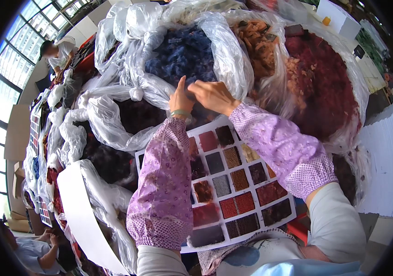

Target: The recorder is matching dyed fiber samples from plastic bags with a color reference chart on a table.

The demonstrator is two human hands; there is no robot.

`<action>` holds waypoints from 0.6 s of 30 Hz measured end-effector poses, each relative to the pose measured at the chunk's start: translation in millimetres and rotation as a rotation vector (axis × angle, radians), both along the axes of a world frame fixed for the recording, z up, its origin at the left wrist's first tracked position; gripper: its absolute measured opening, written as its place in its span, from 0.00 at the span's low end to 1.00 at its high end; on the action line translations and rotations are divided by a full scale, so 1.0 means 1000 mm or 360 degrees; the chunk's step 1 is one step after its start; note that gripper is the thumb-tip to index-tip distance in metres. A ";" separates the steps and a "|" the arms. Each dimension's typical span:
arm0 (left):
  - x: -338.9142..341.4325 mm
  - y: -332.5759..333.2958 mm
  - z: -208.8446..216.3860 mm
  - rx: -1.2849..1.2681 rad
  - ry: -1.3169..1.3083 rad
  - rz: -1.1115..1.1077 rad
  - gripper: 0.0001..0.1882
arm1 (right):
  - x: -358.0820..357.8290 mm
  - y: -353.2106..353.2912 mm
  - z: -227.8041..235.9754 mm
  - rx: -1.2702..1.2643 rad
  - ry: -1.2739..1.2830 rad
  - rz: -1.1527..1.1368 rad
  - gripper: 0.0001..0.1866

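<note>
Both my hands are close together over the near edge of a plastic bag filled with dark blue fluffy fibre (182, 53). My left hand (181, 100) has its forefinger raised and its other fingers curled in. Beside it, my right hand (213, 96) is closed, thumb and fingers pressed together and pointing at the left hand. Whatever sits between the fingertips is too small to make out. Beneath my forearms, in purple flowered sleeves, lies a white sample board (247, 182) with rows of square swatches in reds, browns and greys. My left sleeve covers part of it.
Open bags of orange fibre (257, 43) and dark red fibre (327, 87) stand to the right. Bags of blackish fibre (107, 158) lie at left, near a curved white sheet (84, 207). Two other people (61, 50) are along the left side.
</note>
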State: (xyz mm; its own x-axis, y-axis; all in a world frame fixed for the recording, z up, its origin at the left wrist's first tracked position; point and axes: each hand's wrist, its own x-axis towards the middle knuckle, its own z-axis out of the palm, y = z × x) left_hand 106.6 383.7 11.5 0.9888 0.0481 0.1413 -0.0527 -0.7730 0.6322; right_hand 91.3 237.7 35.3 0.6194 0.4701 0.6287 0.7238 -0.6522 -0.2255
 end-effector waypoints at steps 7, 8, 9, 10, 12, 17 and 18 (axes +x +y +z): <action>-0.007 0.006 0.006 -0.0005 -0.0189 0.0124 0.24 | 0.001 -0.004 0.008 0.0278 -0.0044 -0.0066 0.03; -0.006 0.005 0.006 -0.0090 -0.0138 0.0136 0.22 | 0.000 -0.002 0.004 0.0272 -0.0116 0.0032 0.03; -0.008 0.001 0.006 -0.0088 -0.0234 0.0049 0.21 | 0.009 -0.007 -0.014 -0.0096 -0.0158 -0.0022 0.04; -0.008 -0.009 0.006 -0.0099 -0.0236 0.0017 0.21 | 0.024 -0.025 -0.035 -0.0460 -0.0134 -0.0207 0.03; -0.003 -0.008 0.009 0.0020 -0.0319 0.0038 0.21 | 0.022 -0.026 -0.022 0.0021 0.0077 -0.0438 0.03; -0.009 -0.017 0.019 -0.0112 -0.0435 -0.0107 0.23 | 0.005 -0.016 -0.009 -0.0417 -0.0138 -0.0002 0.03; -0.012 -0.022 0.019 -0.0126 -0.0450 -0.0150 0.23 | 0.016 -0.035 -0.016 -0.0746 -0.0082 -0.0186 0.04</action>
State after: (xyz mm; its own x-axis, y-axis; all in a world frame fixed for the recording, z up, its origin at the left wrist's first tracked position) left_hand 94.4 361.8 30.4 0.9113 -0.0201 0.4111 -0.3045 -0.7052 0.6403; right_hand 107.1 203.1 19.3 0.6585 0.6393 0.3972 0.6421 -0.7525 0.1466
